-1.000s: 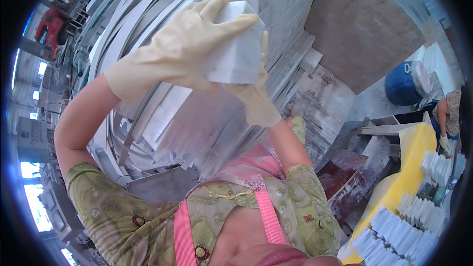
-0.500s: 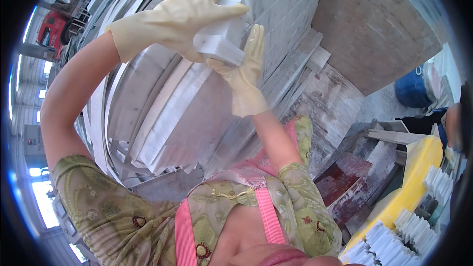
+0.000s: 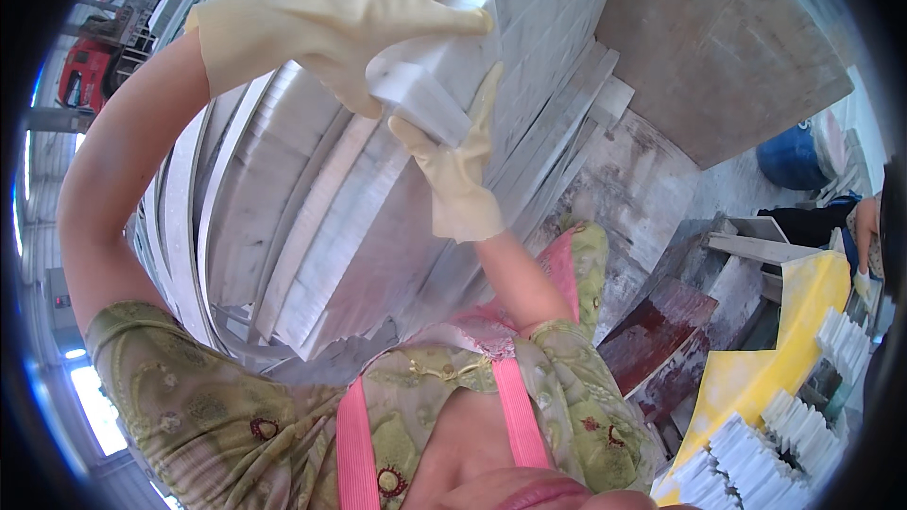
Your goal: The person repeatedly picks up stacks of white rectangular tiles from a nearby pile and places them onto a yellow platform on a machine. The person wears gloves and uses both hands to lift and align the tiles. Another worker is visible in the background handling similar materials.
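Both of my hands wear cream rubber gloves and are at the top near edge of a tall stack of white-grey marble slabs (image 3: 378,194). My left hand (image 3: 368,24) reaches across from the left, its fingers over a white marble block (image 3: 425,99) and its thumb down along the block's left side. Just below, my right hand (image 3: 463,156) points upward, with the near end of the block between its thumb and fingers. A second piece seems to lie against the block under my left hand; the palm hides part of it.
A large brown board (image 3: 713,57) leans behind the stack at right, with a blue barrel (image 3: 794,159) beyond it. At lower right, white strips (image 3: 756,463) lie by a yellow sheet (image 3: 756,378). Another person's gloved hand (image 3: 863,285) shows at the right edge. A red machine (image 3: 85,74) stands far left.
My right hand has dropped slightly down the block's near end, and its thumb and fingers are farther apart. My left hand has shifted slightly, staying on the block. The view has tilted a little.
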The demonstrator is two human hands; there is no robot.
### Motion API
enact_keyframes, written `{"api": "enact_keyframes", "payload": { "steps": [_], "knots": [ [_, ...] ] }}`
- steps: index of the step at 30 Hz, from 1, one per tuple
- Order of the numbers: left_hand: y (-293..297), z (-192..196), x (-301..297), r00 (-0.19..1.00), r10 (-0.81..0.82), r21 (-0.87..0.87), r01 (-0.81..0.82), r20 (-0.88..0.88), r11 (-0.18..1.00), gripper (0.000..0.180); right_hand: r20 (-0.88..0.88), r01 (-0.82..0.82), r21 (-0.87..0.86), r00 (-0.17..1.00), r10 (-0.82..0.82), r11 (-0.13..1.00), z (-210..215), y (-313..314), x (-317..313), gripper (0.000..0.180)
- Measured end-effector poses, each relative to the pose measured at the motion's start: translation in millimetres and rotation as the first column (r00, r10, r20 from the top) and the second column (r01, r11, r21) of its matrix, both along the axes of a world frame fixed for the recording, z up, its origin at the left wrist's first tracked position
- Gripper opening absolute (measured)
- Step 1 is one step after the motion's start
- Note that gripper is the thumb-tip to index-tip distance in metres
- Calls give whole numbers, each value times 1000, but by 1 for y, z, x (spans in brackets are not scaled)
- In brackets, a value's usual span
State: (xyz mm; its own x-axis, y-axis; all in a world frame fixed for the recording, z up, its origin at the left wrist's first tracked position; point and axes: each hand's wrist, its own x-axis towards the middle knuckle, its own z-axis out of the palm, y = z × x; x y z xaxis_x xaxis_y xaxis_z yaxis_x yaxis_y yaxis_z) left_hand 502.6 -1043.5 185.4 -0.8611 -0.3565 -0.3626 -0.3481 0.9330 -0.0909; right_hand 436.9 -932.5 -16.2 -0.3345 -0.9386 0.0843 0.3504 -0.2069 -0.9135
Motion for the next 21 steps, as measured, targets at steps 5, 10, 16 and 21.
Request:
{"api": "enact_keyframes", "payload": {
  "steps": [5, 10, 16, 21],
  "knots": [
    [-6, 5, 0, 999, -35, -4, 35, 11, 999, 107, 118, 5, 26, 993, -8, 1000, -3, -2, 10, 133],
    [-6, 2, 3, 998, -61, -92, 63, 24, 994, 112, -281, 164, -122, 940, -192, 979, -14, -11, 15, 131],
    [1, 2, 7, 985, -133, -27, 131, -106, 991, 103, 29, -102, 90, 995, 99, 991, -12, -3, -3, 133],
    [-7, 12, 3, 993, -102, 40, 100, 52, 994, 108, -393, -153, 256, 885, 248, 954, -13, 4, -35, 136]
  ]
}}
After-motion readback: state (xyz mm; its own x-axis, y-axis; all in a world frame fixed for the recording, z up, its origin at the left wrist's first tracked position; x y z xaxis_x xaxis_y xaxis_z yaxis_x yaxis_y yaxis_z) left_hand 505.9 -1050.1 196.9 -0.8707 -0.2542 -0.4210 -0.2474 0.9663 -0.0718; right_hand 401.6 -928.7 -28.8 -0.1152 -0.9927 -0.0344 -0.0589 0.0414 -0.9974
